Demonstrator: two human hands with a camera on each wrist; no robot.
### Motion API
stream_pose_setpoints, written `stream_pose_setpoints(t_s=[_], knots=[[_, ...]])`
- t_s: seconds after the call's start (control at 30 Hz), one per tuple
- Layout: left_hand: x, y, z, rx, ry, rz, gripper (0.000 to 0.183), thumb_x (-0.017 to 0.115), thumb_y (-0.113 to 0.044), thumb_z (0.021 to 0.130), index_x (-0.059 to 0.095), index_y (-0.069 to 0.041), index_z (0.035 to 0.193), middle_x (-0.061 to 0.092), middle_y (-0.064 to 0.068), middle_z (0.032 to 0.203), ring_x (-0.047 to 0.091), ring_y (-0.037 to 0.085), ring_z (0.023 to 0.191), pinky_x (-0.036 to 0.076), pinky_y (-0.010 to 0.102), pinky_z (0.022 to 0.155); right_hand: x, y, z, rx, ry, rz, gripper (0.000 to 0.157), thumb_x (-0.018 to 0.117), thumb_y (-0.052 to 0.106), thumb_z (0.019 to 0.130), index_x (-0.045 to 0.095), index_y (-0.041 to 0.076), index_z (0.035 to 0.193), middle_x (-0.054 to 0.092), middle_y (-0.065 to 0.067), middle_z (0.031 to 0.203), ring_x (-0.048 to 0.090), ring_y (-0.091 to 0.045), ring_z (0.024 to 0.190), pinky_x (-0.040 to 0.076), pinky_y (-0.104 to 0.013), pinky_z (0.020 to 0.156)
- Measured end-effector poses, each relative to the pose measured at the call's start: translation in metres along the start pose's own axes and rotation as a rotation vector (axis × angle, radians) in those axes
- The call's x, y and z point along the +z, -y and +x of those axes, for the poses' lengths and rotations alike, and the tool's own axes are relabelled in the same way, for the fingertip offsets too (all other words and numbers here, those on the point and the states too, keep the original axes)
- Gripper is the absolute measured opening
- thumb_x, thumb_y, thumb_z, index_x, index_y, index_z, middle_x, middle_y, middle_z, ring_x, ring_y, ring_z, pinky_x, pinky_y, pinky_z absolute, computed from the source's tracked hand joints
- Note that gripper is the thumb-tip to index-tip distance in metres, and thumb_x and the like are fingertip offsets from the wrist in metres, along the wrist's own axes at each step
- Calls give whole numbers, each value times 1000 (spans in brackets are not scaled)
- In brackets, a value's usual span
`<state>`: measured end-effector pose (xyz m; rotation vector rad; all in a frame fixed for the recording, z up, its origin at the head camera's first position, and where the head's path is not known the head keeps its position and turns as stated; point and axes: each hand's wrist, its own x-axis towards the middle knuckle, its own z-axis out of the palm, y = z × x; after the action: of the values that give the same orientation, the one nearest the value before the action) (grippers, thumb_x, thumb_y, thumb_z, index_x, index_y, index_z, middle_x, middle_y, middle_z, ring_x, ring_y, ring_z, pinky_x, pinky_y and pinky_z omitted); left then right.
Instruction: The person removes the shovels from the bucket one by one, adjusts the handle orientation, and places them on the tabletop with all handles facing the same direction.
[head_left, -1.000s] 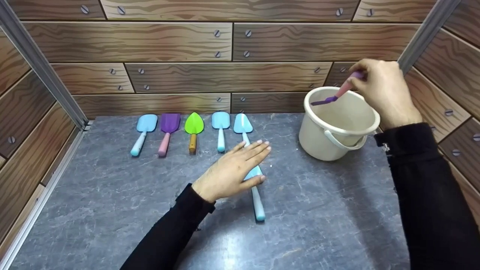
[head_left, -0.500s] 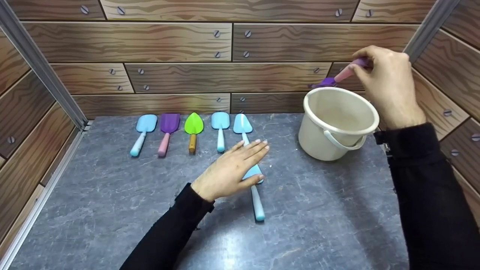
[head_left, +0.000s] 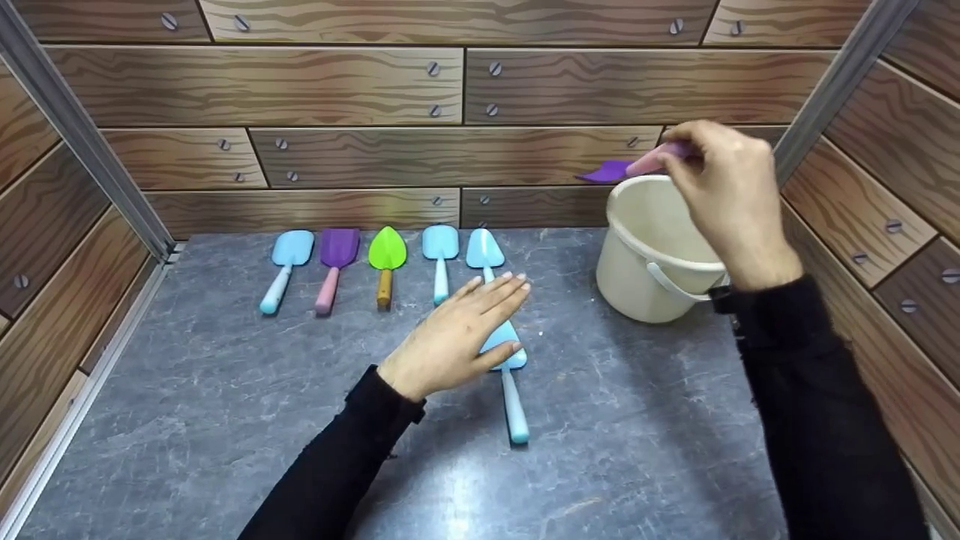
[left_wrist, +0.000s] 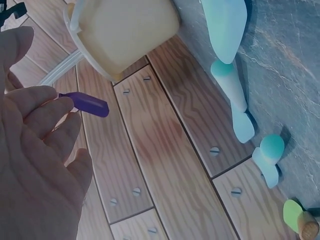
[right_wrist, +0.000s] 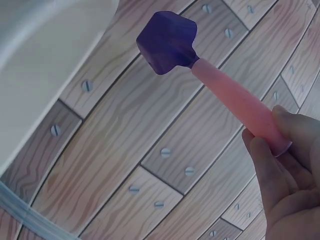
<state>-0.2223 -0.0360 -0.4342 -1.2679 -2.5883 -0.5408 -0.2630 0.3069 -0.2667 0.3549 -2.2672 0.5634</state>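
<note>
My right hand [head_left: 731, 199] pinches the pink handle of a small purple trowel [head_left: 609, 172], held above the far rim of a cream bucket [head_left: 634, 277]. In the right wrist view the thumb and fingers grip the end of the trowel's handle [right_wrist: 235, 100], and its blade points away from the hand. My left hand [head_left: 457, 337] has its fingers straight, palm down, over two light blue trowels. One of these, a blue trowel [head_left: 514, 409], lies nearest the front; the other blue trowel [head_left: 485, 247] lies behind it. The hand hides parts of both.
Left of these lie a blue trowel [head_left: 440, 259], a green trowel with a brown handle [head_left: 386, 259], a purple trowel with a pink handle [head_left: 337, 259] and another blue trowel [head_left: 289, 259]. Wood-patterned walls [head_left: 360, 86] enclose the grey table [head_left: 225, 420].
My right hand lifts the purple trowel up out of the bucket's mouth, then moves left with it over the far rim. My left hand shifts only slightly.
</note>
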Motion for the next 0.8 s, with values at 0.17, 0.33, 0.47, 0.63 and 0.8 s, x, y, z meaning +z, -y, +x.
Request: stream_pose_setpoints(t_s=[0.17,0.33,0.47,0.63,0.8], knots=[[-1,2,0,-19,-18,12,73,62,-43,123,39,-9,184,40,10,192,37,31,181,27,58,152,14,8,-12,-34,-2,62,16,80,5,111,85,-3,123,90,-18,121,87,-39,113,70,-49,103],[-2,2,-1,-50,-37,9,73,62,-43,123,39,-10,184,39,8,193,36,30,182,28,56,152,27,13,-26,-94,-28,84,18,84,8,108,84,-6,119,89,-21,118,87,-39,110,70,-52,101],[-1,3,-2,-63,-59,11,73,63,-42,123,40,-10,184,41,9,192,38,30,181,30,56,151,36,18,-40,-100,-46,100,25,87,14,106,84,-6,120,89,-22,117,87,-39,110,70,-53,101],[0,4,0,-80,-101,24,74,65,-40,122,39,-9,184,44,11,190,40,31,180,31,58,150,44,27,-56,-92,-54,124,26,89,13,104,83,-5,123,88,-23,120,86,-41,113,69,-53,105],[-1,4,1,-115,-129,31,75,65,-40,122,38,-9,184,41,10,192,38,31,180,29,56,151,53,36,-73,-95,-67,151,26,90,14,103,85,-3,122,89,-20,115,85,-38,107,69,-53,100]])
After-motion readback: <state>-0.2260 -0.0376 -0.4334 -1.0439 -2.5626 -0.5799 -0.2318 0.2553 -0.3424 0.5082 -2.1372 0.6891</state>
